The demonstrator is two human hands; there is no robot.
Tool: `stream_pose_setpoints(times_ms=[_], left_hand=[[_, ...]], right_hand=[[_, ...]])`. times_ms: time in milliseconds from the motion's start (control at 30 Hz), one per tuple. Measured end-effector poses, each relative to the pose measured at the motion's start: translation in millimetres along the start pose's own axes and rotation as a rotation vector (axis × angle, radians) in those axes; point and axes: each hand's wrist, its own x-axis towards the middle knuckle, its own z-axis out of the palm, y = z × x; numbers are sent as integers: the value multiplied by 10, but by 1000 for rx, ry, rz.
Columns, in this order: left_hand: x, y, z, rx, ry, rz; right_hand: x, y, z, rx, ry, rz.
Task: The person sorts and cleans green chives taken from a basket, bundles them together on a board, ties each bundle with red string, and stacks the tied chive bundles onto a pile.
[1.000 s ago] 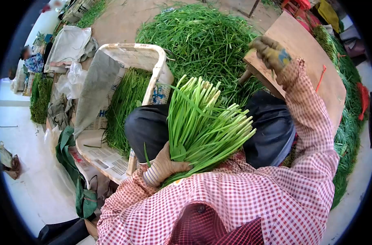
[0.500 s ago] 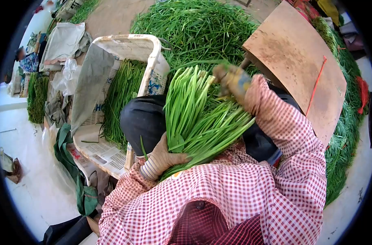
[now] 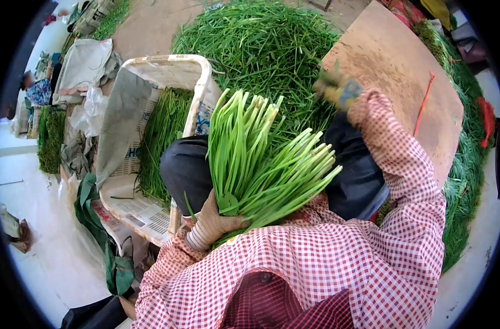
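Observation:
My left hand, in a tan glove with a striped cuff, is wrapped round the lower part of a bunch of green chives. The bunch rests across my lap and fans out in two sheaves, pale cut ends pointing up and to the right. A broad leaf sticks out by my thumb. My right hand, gloved too, is raised beyond the bunch, apart from it, near the left edge of the brown board. Motion smears its fingers, and a greenish blur shows at their tips.
A white plastic basket holding more chives stands at my left, a grey cloth over its side. Ahead lies a large heap of loose greens. A red string crosses the board. Another person is at far left.
My right hand has moved right, away from the chives' pale ends toward the board. My left hand keeps its hold, and the bunch is spread more widely.

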Motion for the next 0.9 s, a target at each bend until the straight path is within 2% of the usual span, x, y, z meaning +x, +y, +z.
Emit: stream_pose_setpoints(times_ms=[33, 100, 167, 233, 300, 367, 433, 500, 533, 600, 633, 700, 767, 800, 833, 867, 900], left_hand=[[0, -16, -25, 14, 0, 7], [-31, -67, -68, -35, -19, 19], [-40, -101, -80, -28, -8, 17], [-23, -104, -87, -45, -26, 9], [-6, -91, -95, 8, -26, 15], [29, -106, -99, 5, -49, 32], [12, -108, -87, -19, -34, 1], [-4, -9, 11, -78, 3, -28], [-16, 28, 45, -90, 26, -71], [-57, -6, 26, -26, 58, -84], [-63, -13, 23, 40, 76, -100], [-62, 45, 54, 90, 93, -101], [-48, 11, 64, 181, 102, -81], [-23, -12, 60, 166, 105, -81], [15, -35, 35, 167, 73, -79], [49, -57, 13, 171, 39, -78], [69, -71, 12, 177, 2, -80]], right_hand=[[-8, -114, 57, -247, -125, -21], [108, 124, 399, 94, -270, 29], [37, -327, 300, 443, -563, 270], [169, -372, 493, 282, -682, -5], [92, -539, 586, 390, -708, 65], [213, -337, 722, 555, -745, -51], [263, -299, 813, 251, -547, -1], [541, -19, 992, 128, -383, 219], [587, -40, 956, 30, -174, 281], [821, 290, 962, -60, -115, 474], [827, 393, 930, -143, -22, 433], [1026, 984, 1032, -446, -196, 515], [1000, 859, 958, -618, -322, 523], [950, 693, 963, -513, -232, 606], [982, 581, 918, -380, -201, 557], [1147, 770, 915, -19, -283, 330], [930, 123, 732, 460, -375, 452]])
